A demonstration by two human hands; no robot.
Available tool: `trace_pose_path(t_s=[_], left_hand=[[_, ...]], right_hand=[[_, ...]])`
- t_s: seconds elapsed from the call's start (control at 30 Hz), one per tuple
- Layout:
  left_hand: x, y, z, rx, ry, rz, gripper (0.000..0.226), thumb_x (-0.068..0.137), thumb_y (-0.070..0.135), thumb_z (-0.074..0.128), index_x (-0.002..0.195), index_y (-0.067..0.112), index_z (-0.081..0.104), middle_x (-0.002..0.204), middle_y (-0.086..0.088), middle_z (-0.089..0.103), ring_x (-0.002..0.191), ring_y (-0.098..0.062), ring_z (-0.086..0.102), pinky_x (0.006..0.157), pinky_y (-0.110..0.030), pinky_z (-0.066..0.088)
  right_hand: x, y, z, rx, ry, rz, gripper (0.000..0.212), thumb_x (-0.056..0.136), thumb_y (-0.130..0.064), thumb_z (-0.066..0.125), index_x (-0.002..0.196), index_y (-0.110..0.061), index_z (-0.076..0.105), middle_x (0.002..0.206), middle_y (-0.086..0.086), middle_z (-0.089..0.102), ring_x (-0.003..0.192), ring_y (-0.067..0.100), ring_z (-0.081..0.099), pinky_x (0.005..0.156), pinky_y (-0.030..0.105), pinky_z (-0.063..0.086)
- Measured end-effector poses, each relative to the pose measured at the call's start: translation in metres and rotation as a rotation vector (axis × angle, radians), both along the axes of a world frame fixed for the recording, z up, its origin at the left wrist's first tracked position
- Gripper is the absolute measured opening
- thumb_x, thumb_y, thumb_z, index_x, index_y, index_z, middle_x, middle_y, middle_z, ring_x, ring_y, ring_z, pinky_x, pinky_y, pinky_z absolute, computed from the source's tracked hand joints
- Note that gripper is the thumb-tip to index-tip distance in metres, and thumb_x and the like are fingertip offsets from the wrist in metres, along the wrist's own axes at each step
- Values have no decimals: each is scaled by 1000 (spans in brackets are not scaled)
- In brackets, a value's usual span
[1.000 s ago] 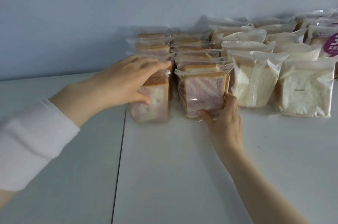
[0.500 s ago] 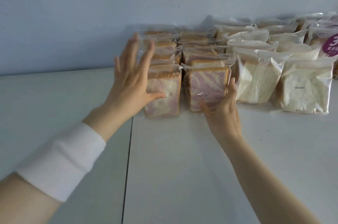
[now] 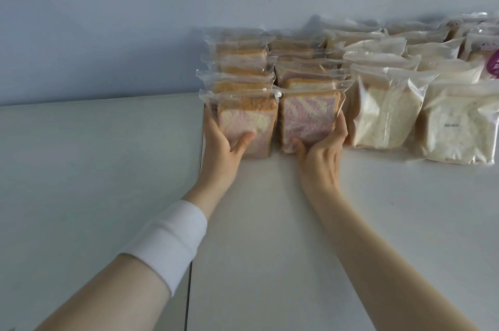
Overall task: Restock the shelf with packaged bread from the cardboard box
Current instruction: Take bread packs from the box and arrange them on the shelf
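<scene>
Clear-plastic packs of purple-swirled sliced bread are standing in two rows on the white shelf board. The left hand is gripping the front left pack, thumb on its face; the right hand is clasping the front right pack. Pale white-bread packs are standing just beside these, rightward

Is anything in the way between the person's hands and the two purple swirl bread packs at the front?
Nothing visible. The left hand grips the left purple pack, the right hand the right purple pack.
</scene>
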State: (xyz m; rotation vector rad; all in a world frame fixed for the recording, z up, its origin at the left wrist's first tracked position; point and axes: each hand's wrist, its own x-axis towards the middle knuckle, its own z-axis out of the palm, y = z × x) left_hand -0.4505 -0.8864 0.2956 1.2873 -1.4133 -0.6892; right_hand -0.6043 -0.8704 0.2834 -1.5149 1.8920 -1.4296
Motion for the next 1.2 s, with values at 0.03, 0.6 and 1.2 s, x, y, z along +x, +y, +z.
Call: trace_pose_path(t_s=[0.03, 0.6, 1.2], left_hand=[[-1, -1, -1, 5, 3, -9, 89, 82, 12, 67, 144, -3, 5, 154, -15, 14, 144, -19, 16, 115, -14, 15], [23, -5, 76, -335, -1405, -111, 124, 46, 64, 74, 146, 11, 22, 152, -20, 26, 141, -40, 22, 105, -71, 8], [20, -9, 75, -269, -1326, -139, 122, 48, 52, 83, 147, 14, 21, 151, -12, 30, 141, -33, 24, 113, -55, 17]], right_hand=[[-1, -2, -1, 9, -5, 8, 87, 82, -10, 65, 145, 0, 6, 150, 13, 19, 133, 3, 11, 106, 11, 2], [-34, 0, 9, 60, 63, 202, 109, 64, -19, 83, 146, -5, 12, 145, 11, 32, 135, 25, 32, 111, 33, 30], [-33, -8, 1, -41, 174, 256, 107, 75, -14, 76, 142, 10, -5, 155, 19, 2, 144, 24, 4, 114, 19, 4]])
